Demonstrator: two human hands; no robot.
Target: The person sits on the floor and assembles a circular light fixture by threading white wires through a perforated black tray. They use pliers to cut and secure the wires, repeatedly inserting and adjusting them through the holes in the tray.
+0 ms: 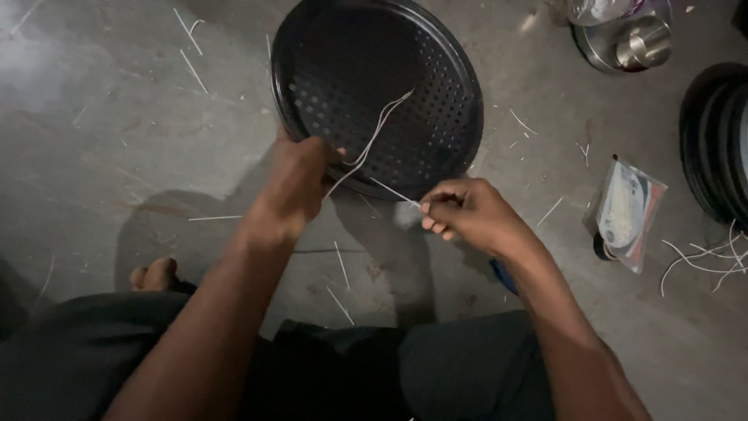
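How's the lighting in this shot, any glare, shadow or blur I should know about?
Head view: dim, grey light overall; the left hand and right hand are slightly soft; dark shadows fall on the floor below the arms; mild glare on the steel cup; the perforated black tray stays readable.

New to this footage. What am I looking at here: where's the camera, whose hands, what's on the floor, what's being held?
There is one picture, taken by a camera worn on a person's head and looking down at their own two bare hands; no machine is involved. The left hand grips the near rim of a round black perforated tray that rests on the grey concrete floor. A thin white string loops across the tray, and the right hand pinches one end of it. Short white offcuts lie scattered on the floor. To the right are a clear plastic packet, stacked dark trays and, farther off, a metal bowl.
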